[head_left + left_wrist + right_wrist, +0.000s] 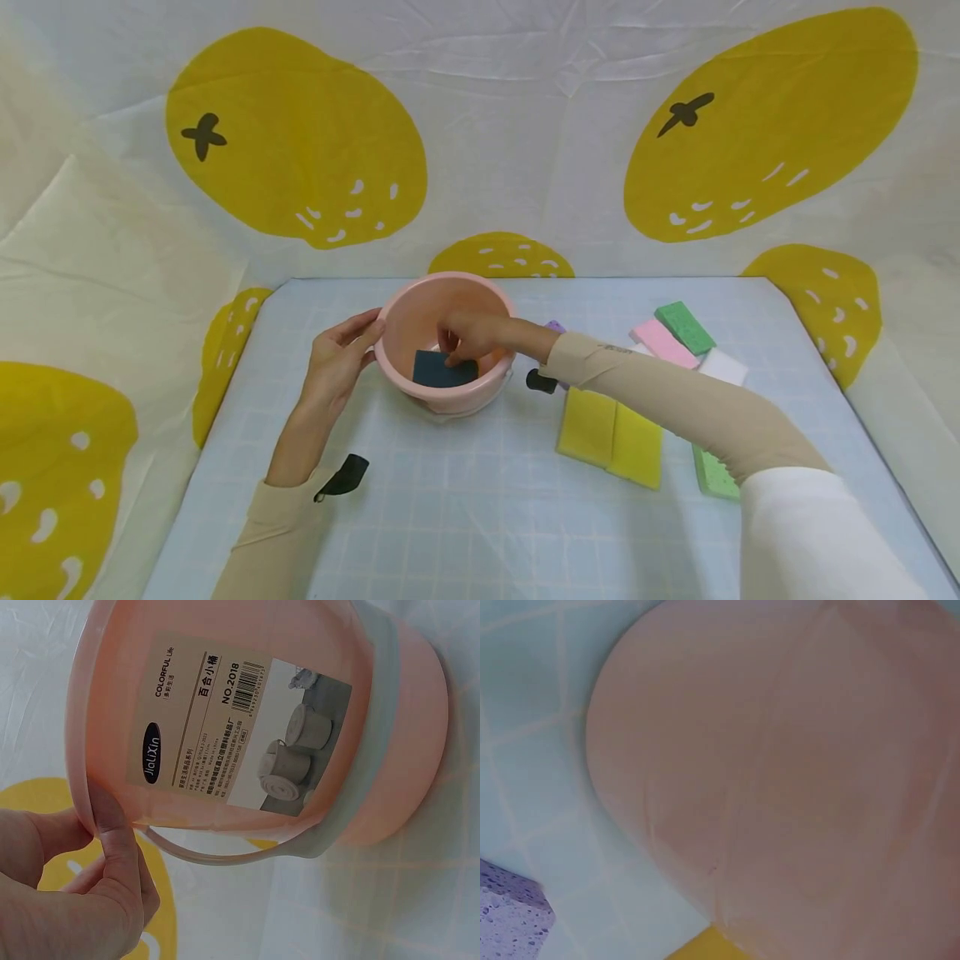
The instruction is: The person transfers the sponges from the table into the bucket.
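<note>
The label [225, 761] of the bucket [450, 406] was shown only from the left wrist, its rim [76, 712] gripped by the left hand [337, 354], and inside, the dark sponge [431, 373], long axis left-to-right from the head, was pinched by the right hand [472, 335].

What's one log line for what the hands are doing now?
Left hand: grips pink bucket by rim | Right hand: pinches dark pad inside bucket | Two yellow sponges: side by side, right of bucket
</note>
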